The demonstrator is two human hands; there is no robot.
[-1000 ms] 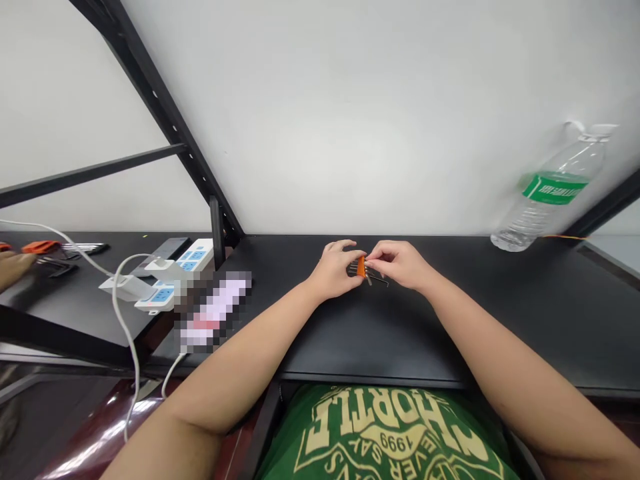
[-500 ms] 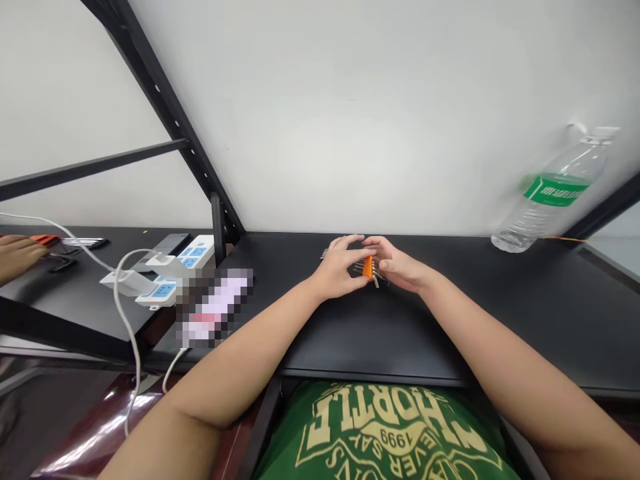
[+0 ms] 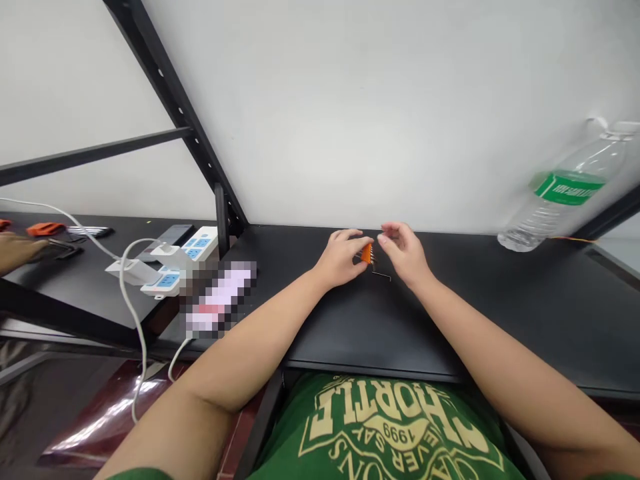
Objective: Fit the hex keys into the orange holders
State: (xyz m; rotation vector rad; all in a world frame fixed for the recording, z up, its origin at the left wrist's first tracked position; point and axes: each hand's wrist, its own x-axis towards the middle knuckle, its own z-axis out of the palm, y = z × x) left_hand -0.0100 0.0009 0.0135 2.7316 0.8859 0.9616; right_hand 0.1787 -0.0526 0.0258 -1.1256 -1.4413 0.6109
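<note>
An orange holder is shown near the back of a black table, between the two hands. The holder is gripped by the left hand, whose thumb and fingers are closed upon its opposite edges. A row of short metal ends is seen along the face turned towards the right hand. The right hand is raised just beside the holder and apart from it; its fingers are loosely curled, a narrow gap is left between thumb and fingertips, and its grasp is empty. Below the holder a thin, dark L-shaped key is seen; whether it is joined to the holder or rests on the table cannot be told.

At the right, a clear bottle with a green label is tilted against the white wall. At the left, a phone with a blurred screen is placed near a white power strip, into which white chargers are plugged. At the far left edge, another person's hand is seen near orange and metal items.
</note>
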